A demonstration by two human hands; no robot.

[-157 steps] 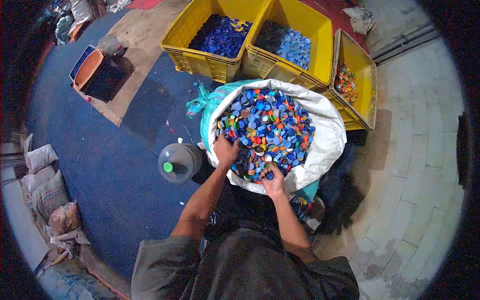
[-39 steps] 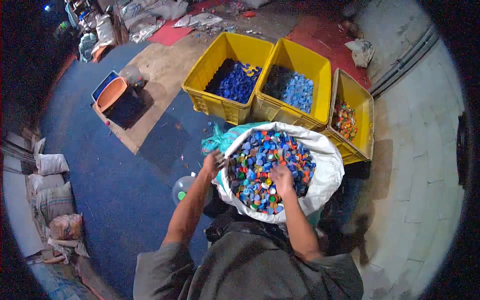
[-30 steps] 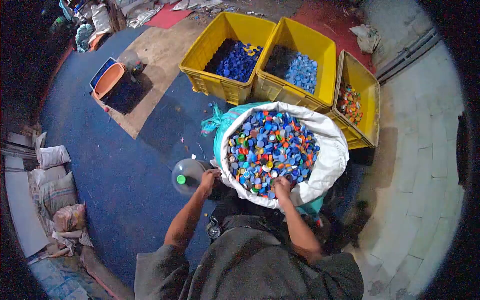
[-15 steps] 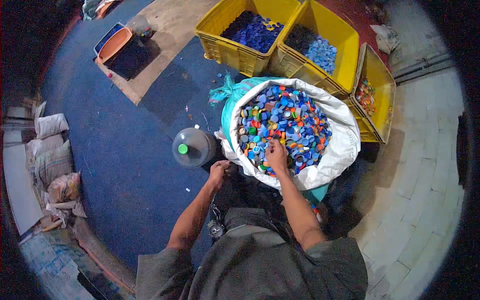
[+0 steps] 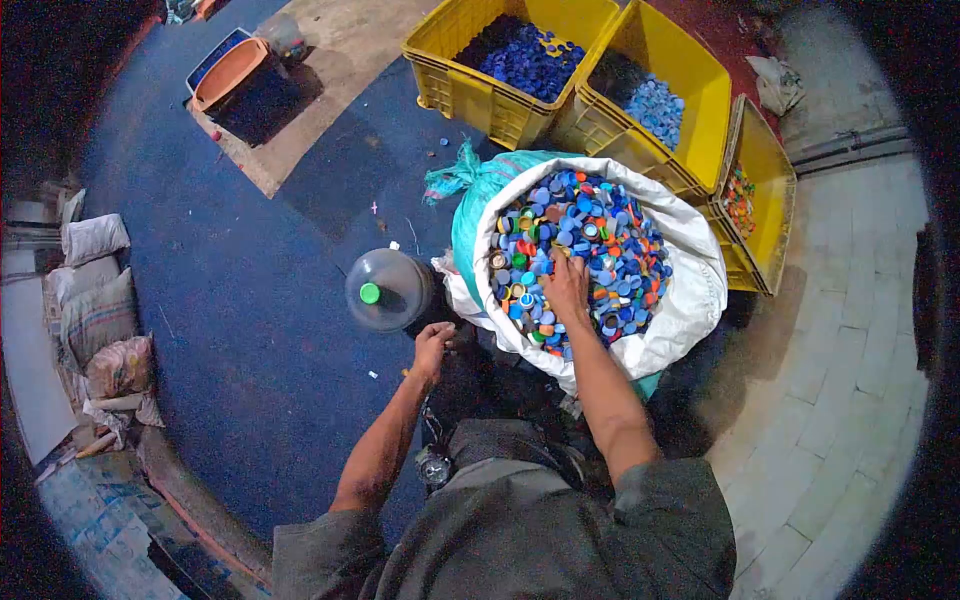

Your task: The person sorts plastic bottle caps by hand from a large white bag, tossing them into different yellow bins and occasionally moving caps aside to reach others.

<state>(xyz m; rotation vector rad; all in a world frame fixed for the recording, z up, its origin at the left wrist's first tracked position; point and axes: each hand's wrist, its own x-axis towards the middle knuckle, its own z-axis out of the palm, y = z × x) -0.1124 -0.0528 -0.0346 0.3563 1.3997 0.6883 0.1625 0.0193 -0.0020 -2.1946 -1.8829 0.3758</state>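
A white woven sack [image 5: 690,325] with its rim rolled back is heaped with plastic bottle caps [image 5: 625,240], mostly blue, with orange, green, yellow and white among them. My right hand [image 5: 566,288] reaches over the near rim, its fingers somewhat apart and touching the caps near the middle of the heap; the fingertips are partly lost among them. Left of the sack, my left hand [image 5: 432,352] hovers with curled fingers; whatever they hold, if anything, is too small to make out. Just beyond it stands a large clear plastic bottle [image 5: 400,290] with a green cap [image 5: 370,293].
Three yellow crates stand behind the sack: one with dark blue caps [image 5: 530,65], one with light blue caps [image 5: 656,112], one with orange and mixed caps [image 5: 740,200]. A teal knotted sack [image 5: 480,195] adjoins the white one. An orange tub [image 5: 230,75] lies far left; filled sacks [image 5: 100,310] line the left wall.
My right hand has moved slightly farther into the caps, its fingers spreading from a pinch. My left hand stays beside the sack, still curled. The view has shifted a little.
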